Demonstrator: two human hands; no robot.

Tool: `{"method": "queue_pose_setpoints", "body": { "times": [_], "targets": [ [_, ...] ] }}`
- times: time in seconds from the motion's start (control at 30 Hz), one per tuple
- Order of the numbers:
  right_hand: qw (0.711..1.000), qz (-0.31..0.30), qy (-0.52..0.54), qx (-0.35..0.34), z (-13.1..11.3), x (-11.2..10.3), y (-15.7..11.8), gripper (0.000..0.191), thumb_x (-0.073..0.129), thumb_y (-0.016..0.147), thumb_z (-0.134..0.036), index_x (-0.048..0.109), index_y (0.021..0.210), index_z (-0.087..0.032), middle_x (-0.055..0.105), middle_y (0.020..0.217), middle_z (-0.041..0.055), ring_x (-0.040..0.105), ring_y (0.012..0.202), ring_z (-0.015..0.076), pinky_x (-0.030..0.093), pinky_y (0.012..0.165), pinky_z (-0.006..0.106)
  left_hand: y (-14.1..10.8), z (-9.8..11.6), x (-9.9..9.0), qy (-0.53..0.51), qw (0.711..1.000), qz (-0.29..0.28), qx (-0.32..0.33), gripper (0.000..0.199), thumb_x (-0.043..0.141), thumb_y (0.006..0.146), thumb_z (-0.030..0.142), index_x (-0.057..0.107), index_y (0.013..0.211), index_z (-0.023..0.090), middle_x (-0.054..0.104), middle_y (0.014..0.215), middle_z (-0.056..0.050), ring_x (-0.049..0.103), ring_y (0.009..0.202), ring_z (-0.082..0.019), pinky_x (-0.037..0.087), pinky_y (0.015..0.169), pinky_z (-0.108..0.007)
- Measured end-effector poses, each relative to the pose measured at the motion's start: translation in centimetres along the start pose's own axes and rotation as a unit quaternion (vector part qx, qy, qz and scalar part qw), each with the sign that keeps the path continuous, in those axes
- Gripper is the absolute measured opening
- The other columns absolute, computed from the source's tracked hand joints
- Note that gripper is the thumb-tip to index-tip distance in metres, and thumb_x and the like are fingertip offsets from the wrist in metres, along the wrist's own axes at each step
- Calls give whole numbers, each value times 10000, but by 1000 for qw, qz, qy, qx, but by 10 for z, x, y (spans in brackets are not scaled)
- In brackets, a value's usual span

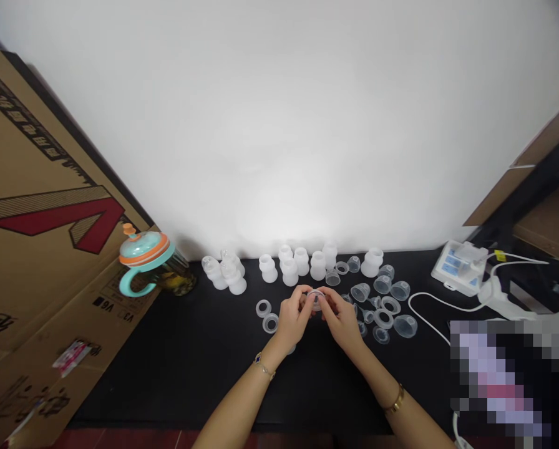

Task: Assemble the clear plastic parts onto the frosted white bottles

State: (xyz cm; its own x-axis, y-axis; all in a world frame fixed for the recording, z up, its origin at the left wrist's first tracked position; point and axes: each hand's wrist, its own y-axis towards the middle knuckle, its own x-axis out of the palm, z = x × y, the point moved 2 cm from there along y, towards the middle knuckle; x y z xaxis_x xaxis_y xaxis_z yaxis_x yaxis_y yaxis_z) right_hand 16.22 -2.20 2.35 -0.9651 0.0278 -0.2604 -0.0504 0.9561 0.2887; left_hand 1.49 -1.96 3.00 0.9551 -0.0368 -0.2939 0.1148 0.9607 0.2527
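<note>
A black tabletop (167,380) runs up to a white wall (279,125), with a cardboard box (40,187) leaning in from the left side. Nearest the camera, two bare forearms reach in from the bottom edge, a thin bracelet (263,367) on the left wrist and a gold bangle (394,399) on the right. The left hand (292,317) and the right hand (341,318) meet at the middle of the table, their fingertips together, both pinching a small clear ring (315,300) from opposite sides, just above the tabletop.

Just left of the hands lie two more clear rings (266,315). Just right of them, a loose cluster of clear cups (382,305) and rings spreads across the table. Farther back, a row of frosted white bottle-shaped pieces (289,265) stands along the wall. On the right, a white cord (429,307) curves toward a white control box (460,268). At the far left, a teal cup (143,249) with an orange rim and a handle sits by the cardboard. The near right corner is blurred out, so what lies there cannot be told.
</note>
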Motion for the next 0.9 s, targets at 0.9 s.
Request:
{"method": "queue_pose_setpoints", "body": {
  "times": [0.9],
  "targets": [
    [1000, 3, 5, 2, 1, 2, 1, 329, 533, 983, -490, 670, 1025, -195, 705, 730, 27, 660, 613, 174, 503, 569, 255, 0, -3, 2, 20, 1000, 1, 2, 310, 493, 1002, 476, 618, 1019, 194, 668, 676, 14, 654, 607, -146, 470, 598, -229]
  ]
}}
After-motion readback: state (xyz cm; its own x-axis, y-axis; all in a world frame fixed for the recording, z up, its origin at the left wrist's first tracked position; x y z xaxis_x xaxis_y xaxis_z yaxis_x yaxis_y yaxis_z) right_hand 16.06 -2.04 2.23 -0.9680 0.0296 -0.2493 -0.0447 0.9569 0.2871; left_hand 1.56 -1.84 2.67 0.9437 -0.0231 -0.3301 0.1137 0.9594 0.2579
